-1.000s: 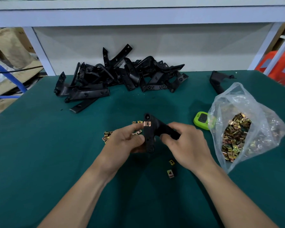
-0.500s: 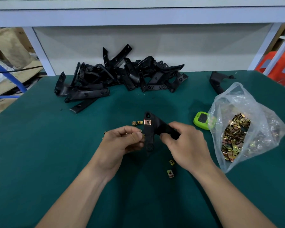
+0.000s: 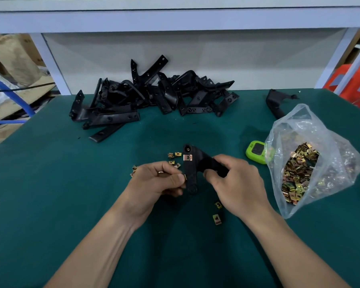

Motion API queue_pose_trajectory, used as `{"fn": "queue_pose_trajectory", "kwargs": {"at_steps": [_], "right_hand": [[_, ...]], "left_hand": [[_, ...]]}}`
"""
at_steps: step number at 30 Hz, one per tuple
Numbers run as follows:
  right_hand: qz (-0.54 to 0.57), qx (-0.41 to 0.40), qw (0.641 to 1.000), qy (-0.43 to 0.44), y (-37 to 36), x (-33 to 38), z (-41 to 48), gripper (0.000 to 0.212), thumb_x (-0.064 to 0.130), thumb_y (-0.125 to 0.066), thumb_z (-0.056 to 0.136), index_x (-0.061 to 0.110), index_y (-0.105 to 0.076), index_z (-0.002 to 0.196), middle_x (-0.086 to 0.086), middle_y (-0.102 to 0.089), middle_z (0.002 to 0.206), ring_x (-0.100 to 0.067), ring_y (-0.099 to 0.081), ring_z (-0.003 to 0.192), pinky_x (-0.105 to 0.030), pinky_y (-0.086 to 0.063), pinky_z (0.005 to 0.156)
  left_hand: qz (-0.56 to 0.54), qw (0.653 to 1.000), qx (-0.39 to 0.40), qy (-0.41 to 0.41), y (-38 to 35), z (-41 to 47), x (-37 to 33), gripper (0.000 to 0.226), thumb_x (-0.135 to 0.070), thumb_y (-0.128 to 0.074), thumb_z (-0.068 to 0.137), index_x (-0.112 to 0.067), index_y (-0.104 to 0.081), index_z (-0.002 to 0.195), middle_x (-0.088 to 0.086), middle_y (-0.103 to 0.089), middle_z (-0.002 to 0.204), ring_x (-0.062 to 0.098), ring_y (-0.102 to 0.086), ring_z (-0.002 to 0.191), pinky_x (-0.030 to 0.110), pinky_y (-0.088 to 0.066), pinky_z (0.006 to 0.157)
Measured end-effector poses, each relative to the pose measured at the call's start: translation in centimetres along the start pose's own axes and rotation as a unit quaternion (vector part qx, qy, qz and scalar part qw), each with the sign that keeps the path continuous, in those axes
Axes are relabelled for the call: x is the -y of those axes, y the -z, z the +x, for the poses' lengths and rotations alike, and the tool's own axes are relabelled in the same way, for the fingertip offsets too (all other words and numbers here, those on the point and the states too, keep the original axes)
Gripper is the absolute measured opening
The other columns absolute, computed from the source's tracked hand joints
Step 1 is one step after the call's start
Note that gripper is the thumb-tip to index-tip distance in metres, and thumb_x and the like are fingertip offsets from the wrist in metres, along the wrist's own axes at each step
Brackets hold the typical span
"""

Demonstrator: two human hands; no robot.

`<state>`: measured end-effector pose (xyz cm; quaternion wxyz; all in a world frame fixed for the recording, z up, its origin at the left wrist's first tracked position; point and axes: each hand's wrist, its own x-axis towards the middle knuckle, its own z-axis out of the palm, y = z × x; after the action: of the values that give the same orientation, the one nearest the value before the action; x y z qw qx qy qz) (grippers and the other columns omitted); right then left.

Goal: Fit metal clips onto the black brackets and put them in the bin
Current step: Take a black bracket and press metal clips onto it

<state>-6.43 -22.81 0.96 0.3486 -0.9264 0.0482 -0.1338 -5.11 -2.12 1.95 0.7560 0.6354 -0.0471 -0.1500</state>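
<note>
I see my right hand (image 3: 239,183) gripping the bracket (image 3: 192,169) by its angled arm, above the counter (image 3: 50,183). A fitted clip (image 3: 187,157) sits near its top end. My left hand (image 3: 154,183) pinches a second clip (image 3: 185,176) against the bracket's left edge. Behind it lie loose clips (image 3: 174,157); the bag (image 3: 312,142) stands at the right, and the bracket pile (image 3: 154,96) lies far back.

Small assembly workshop, green-matted desk (image 3: 50,183), heap of black brackets (image 3: 150,96) at its far edge, bag of metal clips (image 3: 299,175) near its right edge
</note>
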Motion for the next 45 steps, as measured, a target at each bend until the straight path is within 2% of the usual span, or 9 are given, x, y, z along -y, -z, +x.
{"fn": "queue_pose_trajectory", "kwargs": {"at_steps": [6, 17, 22, 27, 35, 37, 39, 41, 45], "right_hand": [[-0.015, 0.007, 1.0, -0.005, -0.1, 0.2, 0.0, 0.027, 0.054, -0.058, 0.075, 0.035, -0.063, 0.093, 0.013, -0.065, 0.068, -0.014, -0.06, 0.067, -0.03, -0.049, 0.06], [0.009, 0.01, 1.0, -0.018, 0.0, 0.0, 0.3, 0.026, 0.058, -0.058, 0.074, 0.038, -0.065, 0.089, 0.017, -0.066, 0.071, -0.009, -0.061, 0.069, -0.031, -0.045, 0.059], [-0.045, -0.048, 0.998, -0.022, -0.7, 0.3, 0.0, 0.022, 0.053, -0.062, 0.083, 0.031, -0.059, 0.087, 0.013, -0.059, 0.061, -0.006, -0.052, 0.06, -0.023, -0.032, 0.051], [-0.059, -0.084, 0.994, -0.026, -1.2, 0.9, -0.5, 0.021, 0.053, -0.061, 0.087, 0.033, -0.056, 0.088, 0.014, -0.055, 0.06, -0.01, -0.045, 0.056, -0.028, -0.031, 0.052], [-0.045, -0.079, 0.996, -0.018, -1.3, 1.0, -0.6, 0.02, 0.051, -0.062, 0.088, 0.032, -0.055, 0.088, 0.011, -0.059, 0.062, -0.017, -0.052, 0.06, -0.033, -0.037, 0.057], [-0.043, -0.079, 0.996, -0.018, -1.2, 0.8, -0.5, 0.02, 0.051, -0.062, 0.088, 0.032, -0.055, 0.087, 0.011, -0.059, 0.061, -0.014, -0.053, 0.06, -0.033, -0.036, 0.058], [-0.043, -0.075, 0.996, -0.019, -1.1, 0.8, -0.5, 0.02, 0.052, -0.062, 0.087, 0.033, -0.056, 0.087, 0.013, -0.058, 0.061, -0.01, -0.051, 0.059, -0.033, -0.035, 0.057], [-0.038, -0.068, 0.997, -0.016, -1.1, 0.7, -0.5, 0.021, 0.053, -0.06, 0.087, 0.033, -0.057, 0.087, 0.014, -0.059, 0.062, -0.01, -0.053, 0.061, -0.033, -0.037, 0.057], [-0.011, -0.062, 0.998, 0.001, -1.1, 0.9, -0.6, 0.022, 0.058, -0.055, 0.085, 0.036, -0.056, 0.087, 0.02, -0.063, 0.069, -0.005, -0.058, 0.062, -0.027, -0.039, 0.053]], "left_hand": [[0.039, 0.999, -0.008, 0.007, 0.6, 0.2, -0.1, 0.012, 0.0, -0.08, 0.074, -0.01, -0.075, 0.07, 0.018, -0.071, 0.071, 0.019, -0.065, 0.061, 0.023, -0.053, 0.057], [0.026, 0.999, -0.023, -0.008, -0.3, 0.0, 0.2, 0.011, -0.006, -0.081, 0.077, -0.014, -0.077, 0.072, 0.012, -0.071, 0.072, 0.016, -0.065, 0.06, 0.02, -0.052, 0.059], [0.153, 0.978, -0.135, -0.044, -1.6, -0.2, 1.0, 0.019, -0.013, -0.079, 0.086, -0.023, -0.079, 0.102, -0.005, -0.079, 0.082, 0.008, -0.074, 0.076, 0.012, -0.052, 0.067], [0.298, 0.927, -0.196, -0.118, -3.8, -1.0, 1.2, 0.03, -0.035, -0.082, 0.078, -0.047, -0.065, 0.1, -0.034, -0.069, 0.077, -0.009, -0.066, 0.072, 0.002, -0.044, 0.063], [0.383, 0.885, -0.212, -0.157, -4.1, -0.7, 2.1, 0.062, -0.027, -0.07, 0.091, -0.041, -0.041, 0.144, -0.025, -0.069, 0.071, 0.003, -0.063, 0.065, 0.008, -0.043, 0.063], [0.374, 0.895, -0.2, -0.139, -4.3, -0.7, 2.2, 0.048, -0.03, -0.068, 0.092, -0.039, -0.048, 0.135, -0.024, -0.069, 0.073, 0.003, -0.063, 0.066, 0.01, -0.042, 0.061], [0.39, 0.887, -0.21, -0.131, -4.3, -0.6, 2.2, 0.007, -0.034, -0.067, 0.092, -0.028, -0.063, 0.093, -0.02, -0.066, 0.069, 0.007, -0.059, 0.061, 0.018, -0.037, 0.055], [0.39, 0.884, -0.224, -0.124, -4.3, -0.6, 2.4, 0.039, -0.037, -0.066, 0.092, -0.018, -0.052, 0.062, -0.009, -0.06, 0.059, 0.014, -0.05, 0.052, 0.024, -0.032, 0.05], [0.448, 0.842, -0.268, -0.137, -4.6, -0.9, 1.9, 0.047, -0.052, -0.053, 0.087, -0.021, -0.04, 0.054, -0.005, -0.045, 0.044, 0.014, -0.041, 0.043, 0.034, -0.042, 0.05]]}}
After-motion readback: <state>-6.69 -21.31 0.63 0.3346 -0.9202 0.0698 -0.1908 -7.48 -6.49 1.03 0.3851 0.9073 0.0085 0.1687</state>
